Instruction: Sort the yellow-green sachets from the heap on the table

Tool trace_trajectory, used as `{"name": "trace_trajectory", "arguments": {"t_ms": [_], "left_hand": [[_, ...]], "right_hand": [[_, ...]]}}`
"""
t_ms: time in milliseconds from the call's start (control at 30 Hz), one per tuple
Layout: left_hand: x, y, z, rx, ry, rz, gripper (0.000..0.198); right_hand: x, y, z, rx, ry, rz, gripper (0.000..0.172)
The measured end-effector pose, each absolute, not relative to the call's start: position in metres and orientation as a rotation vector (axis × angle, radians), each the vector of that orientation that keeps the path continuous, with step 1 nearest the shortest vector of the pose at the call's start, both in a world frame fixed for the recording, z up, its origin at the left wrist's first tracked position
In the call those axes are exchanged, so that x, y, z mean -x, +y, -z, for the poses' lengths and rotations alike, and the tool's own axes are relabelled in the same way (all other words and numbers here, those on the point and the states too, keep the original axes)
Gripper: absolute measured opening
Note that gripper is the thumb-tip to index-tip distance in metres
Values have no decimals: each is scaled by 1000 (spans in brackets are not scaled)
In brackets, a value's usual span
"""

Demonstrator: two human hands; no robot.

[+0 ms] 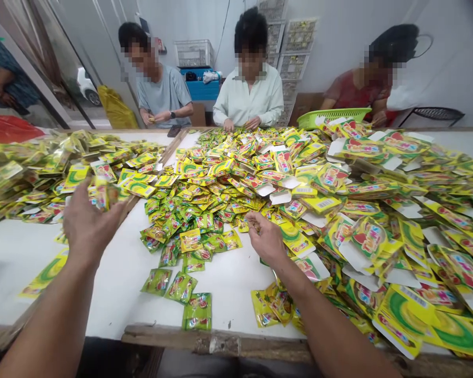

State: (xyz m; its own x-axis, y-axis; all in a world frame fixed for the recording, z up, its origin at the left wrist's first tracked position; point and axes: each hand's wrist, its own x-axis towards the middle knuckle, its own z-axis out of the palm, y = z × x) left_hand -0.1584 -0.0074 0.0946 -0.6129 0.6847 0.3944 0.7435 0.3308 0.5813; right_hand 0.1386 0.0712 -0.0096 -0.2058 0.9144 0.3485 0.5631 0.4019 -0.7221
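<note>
My left hand is raised over the left side of the table, its fingers closed on a small yellow-green packet. My right hand rests at the edge of the big heap of small sachets, fingers curled as if pinching something I cannot make out. Flat yellow-green printed cartons lie piled to the right of that hand. A few loose sachets sit on the white table between my arms.
Three people sit across the table, their hands at the heap's far edge. A green basket stands at the back right. More cartons cover the left side. A wooden edge runs along the table front. White crates stack against the back wall.
</note>
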Motion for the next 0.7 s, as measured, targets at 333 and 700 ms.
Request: {"name": "trace_trajectory", "arguments": {"t_ms": [333, 700], "left_hand": [[74, 6, -20, 2111, -2466, 100, 38], [67, 19, -20, 2089, -2777, 1665, 27]], "right_hand": [[-106, 45, 22, 832, -2604, -568, 43], [-128, 67, 22, 1234, -1718, -1201, 30]]}}
